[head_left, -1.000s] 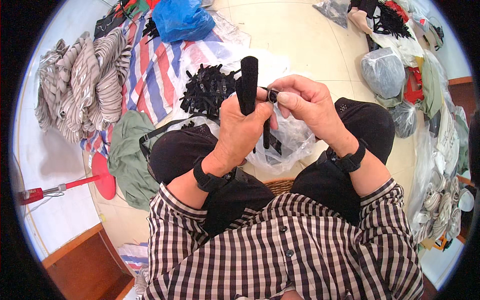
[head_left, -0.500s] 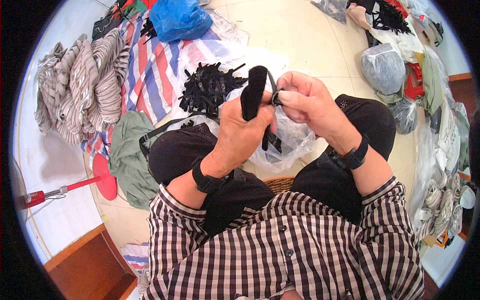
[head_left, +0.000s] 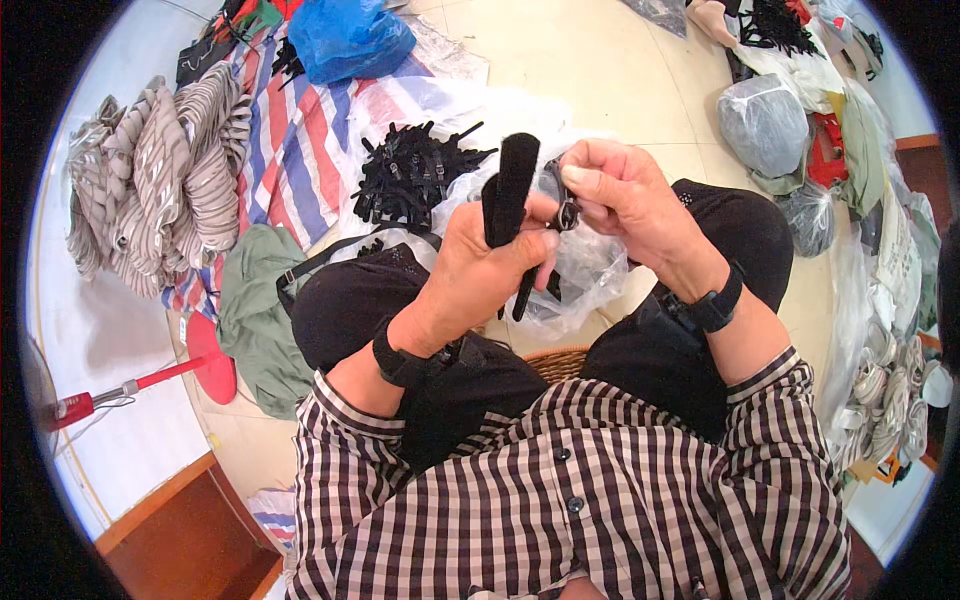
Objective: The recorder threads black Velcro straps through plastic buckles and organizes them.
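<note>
My left hand (head_left: 462, 268) is closed round a folded black fabric strap (head_left: 510, 190), whose wide fuzzy end stands up above the thumb. A narrower tail of it hangs below the fingers. At the fingertips sits a small dark buckle (head_left: 567, 215). My right hand (head_left: 640, 205) pinches the thin dark end of the strap just above this buckle, between thumb and forefinger. Past my left hand lies a heap of black straps with buckles (head_left: 408, 178) on clear plastic. Crumpled clear plastic (head_left: 595, 268) lies under both hands, between my knees.
Striped woven sheeting (head_left: 290, 165) and a blue plastic bag (head_left: 352, 40) lie at the far left. Bundled striped straps (head_left: 165, 185) rest beside them, near green cloth (head_left: 265, 330). A wicker basket (head_left: 558, 363) shows between my legs. Bagged goods (head_left: 762, 125) line the right side.
My right hand has moved slightly right and up, drawing the strap's thin end away from my left hand. The buckle now shows more plainly between them. Both hands keep their hold.
</note>
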Available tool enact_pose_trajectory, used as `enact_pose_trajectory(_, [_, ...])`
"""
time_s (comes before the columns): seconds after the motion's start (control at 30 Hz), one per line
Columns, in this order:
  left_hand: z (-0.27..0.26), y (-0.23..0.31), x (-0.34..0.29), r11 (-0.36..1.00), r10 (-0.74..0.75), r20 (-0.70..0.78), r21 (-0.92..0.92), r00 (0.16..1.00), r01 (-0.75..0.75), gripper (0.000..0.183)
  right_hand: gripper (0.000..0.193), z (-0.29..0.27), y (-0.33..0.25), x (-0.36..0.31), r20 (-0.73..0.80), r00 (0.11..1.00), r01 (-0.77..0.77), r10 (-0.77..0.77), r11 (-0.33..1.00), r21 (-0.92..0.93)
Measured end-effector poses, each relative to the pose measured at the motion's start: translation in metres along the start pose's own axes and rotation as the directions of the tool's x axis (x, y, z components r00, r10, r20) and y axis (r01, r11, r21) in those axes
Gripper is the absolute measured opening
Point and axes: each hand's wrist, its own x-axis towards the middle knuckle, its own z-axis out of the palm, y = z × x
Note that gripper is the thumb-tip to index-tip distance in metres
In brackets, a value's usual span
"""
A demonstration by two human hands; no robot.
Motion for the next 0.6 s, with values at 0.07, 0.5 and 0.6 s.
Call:
enact_pose_trajectory(0.07, [-0.003, 0.002, 0.003, 1.0, -0.023, -0.001, 0.004, 1.0, 0.023, 0.018, 0.013, 0.004, -0.006, -0.001, -0.151, 0.974, 0.14, -0.167, 0.974, -0.176])
enact_pose_trajectory(0.5, [-0.01, 0.004, 0.012, 0.994, -0.093, -0.109, -0.063, 0.99, 0.087, 0.014, 0.022, 0.007, -0.003, 0.004, -0.131, 0.991, -0.005, -0.013, 0.991, -0.133])
enact_pose_trajectory(0.6, [-0.008, 0.002, 0.015, 0.991, -0.123, -0.078, -0.054, 0.989, 0.119, 0.009, 0.019, 0.006, -0.001, 0.004, -0.059, 0.996, 0.052, -0.07, 0.963, -0.265])
